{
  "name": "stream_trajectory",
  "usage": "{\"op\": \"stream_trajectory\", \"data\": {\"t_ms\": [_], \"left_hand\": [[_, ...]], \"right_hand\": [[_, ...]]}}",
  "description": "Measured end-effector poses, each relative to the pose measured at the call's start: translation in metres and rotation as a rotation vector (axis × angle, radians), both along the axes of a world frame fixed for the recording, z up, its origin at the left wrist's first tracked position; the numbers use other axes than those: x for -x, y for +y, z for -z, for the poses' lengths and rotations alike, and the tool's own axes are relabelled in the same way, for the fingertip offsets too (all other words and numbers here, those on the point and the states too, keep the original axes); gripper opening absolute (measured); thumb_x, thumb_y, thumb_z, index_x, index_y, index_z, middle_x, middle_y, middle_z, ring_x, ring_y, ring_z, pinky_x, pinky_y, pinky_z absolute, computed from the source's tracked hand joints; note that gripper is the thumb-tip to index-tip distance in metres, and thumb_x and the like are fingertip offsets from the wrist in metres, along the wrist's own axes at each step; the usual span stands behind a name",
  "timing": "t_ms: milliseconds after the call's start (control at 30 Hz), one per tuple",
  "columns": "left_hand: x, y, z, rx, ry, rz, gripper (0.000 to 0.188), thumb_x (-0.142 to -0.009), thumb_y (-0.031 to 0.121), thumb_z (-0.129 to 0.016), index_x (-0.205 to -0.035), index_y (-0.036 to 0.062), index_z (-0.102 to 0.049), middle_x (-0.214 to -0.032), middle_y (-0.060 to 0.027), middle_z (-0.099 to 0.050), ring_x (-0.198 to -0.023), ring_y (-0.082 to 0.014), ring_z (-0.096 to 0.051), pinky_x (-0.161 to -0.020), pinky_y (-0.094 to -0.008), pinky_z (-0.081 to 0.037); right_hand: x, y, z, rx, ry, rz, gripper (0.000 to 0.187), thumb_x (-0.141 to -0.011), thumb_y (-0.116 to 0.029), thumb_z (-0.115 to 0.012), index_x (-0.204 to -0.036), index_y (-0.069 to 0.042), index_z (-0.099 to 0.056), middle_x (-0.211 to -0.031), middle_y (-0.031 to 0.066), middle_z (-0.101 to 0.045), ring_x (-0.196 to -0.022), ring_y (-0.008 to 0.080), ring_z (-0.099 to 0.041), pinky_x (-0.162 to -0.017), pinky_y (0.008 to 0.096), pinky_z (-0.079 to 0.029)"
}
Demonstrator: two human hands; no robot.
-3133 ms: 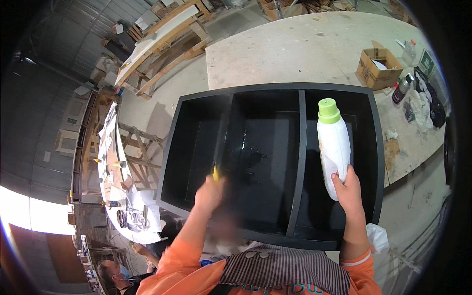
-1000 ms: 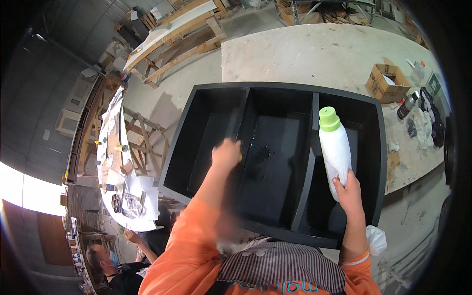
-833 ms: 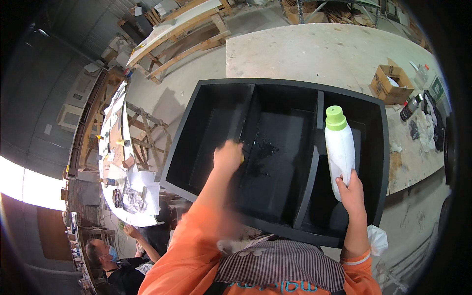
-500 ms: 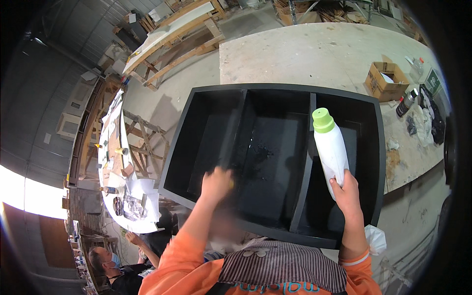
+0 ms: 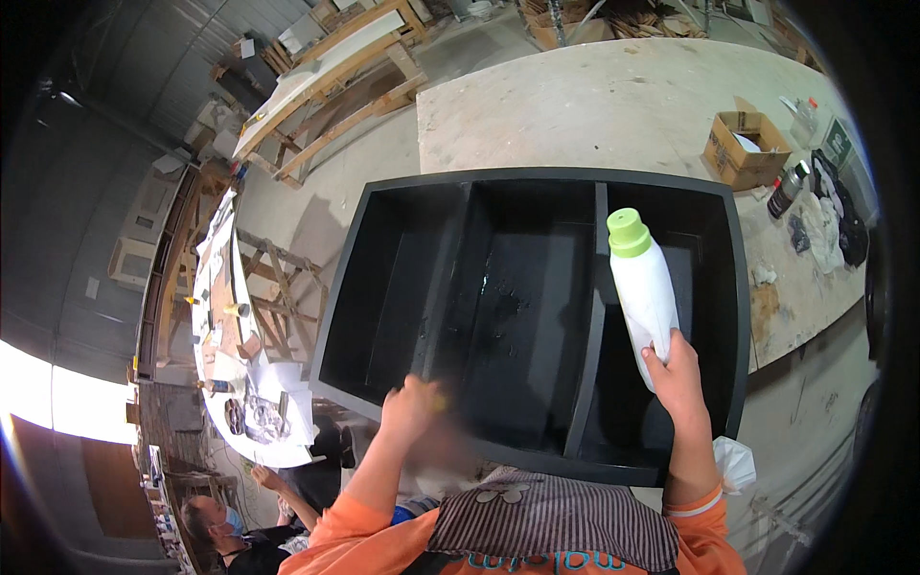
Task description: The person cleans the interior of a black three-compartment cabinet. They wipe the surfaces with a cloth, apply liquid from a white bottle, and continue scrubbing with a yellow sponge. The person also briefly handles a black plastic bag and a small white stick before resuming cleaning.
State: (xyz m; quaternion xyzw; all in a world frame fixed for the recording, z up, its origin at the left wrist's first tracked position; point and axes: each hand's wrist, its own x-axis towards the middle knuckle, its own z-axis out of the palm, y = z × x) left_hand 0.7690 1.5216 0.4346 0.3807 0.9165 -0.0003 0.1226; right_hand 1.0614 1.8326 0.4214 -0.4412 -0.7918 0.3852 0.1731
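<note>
My right hand is closed round the lower part of a white plastic bottle with a light green cap. The bottle leans, cap end away from me, over the right compartment of a black open box. My left hand is closed near the box's front edge, at the left divider. A bit of yellow shows beside its fingers and a brownish smear trails below it; motion blur hides what it holds. Shiny wet spots lie on the floor of the middle compartment.
The box rests on a large pale worktable. At its right are a cardboard box, a dark spray can and crumpled plastic. A person wearing a mask is at lower left, near a cluttered table.
My left hand has moved slightly left and toward me, down to the box's front edge. The bottle and my right hand have stayed nearly in place.
</note>
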Motion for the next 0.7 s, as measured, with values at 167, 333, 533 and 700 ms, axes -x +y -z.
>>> {"op": "stream_trajectory", "data": {"t_ms": [167,333,533,700], "left_hand": [[0.027,0.056,0.005,-0.017,0.132,0.07,0.043,-0.102,0.041,-0.05,-0.094,-0.0012,-0.052,-0.081,-0.0281,-0.068,-0.08,-0.0455,-0.068,-0.072,-0.0534,-0.055],[0.114,0.194,0.017,-0.047,-0.029,-0.155,0.052,-0.104,0.046,-0.042,-0.113,-0.0015,-0.059,-0.108,-0.0244,-0.071,-0.105,-0.041,-0.068,-0.092,-0.0476,-0.052],[0.078,0.134,0.014,-0.047,-0.032,-0.12,0.029,-0.097,0.03,-0.054,-0.116,0.01,-0.063,-0.105,-0.0167,-0.064,-0.096,-0.0364,-0.069,-0.084,-0.0452,-0.056],[0.003,0.014,-0.006,0.141,0.076,0.066,0.04,-0.101,0.039,-0.053,-0.096,-0.0003,-0.05,-0.08,-0.0296,-0.067,-0.081,-0.0487,-0.066,-0.076,-0.0545,-0.054]], "right_hand": [[0.002,-0.001,-0.001,-0.062,-0.025,-0.016,0.034,-0.089,-0.019,-0.07,-0.104,0.008,-0.057,-0.1,0.0315,-0.065,-0.097,0.0479,-0.062,-0.088,0.0529,-0.048],[0.001,0.0,0.002,-0.042,-0.018,-0.019,0.033,-0.089,-0.018,-0.07,-0.104,0.008,-0.057,-0.099,0.0309,-0.064,-0.097,0.0481,-0.062,-0.088,0.0531,-0.048],[-0.002,0.0,0.0,0.03,0.03,-0.001,0.034,-0.088,-0.017,-0.07,-0.105,0.009,-0.057,-0.098,0.0309,-0.065,-0.092,0.0484,-0.064,-0.085,0.0531,-0.05],[0.001,0.002,-0.004,0.049,-0.05,-0.005,0.037,-0.089,-0.019,-0.07,-0.11,0.009,-0.057,-0.104,0.0309,-0.064,-0.103,0.0482,-0.061,-0.091,0.0533,-0.048]]}}
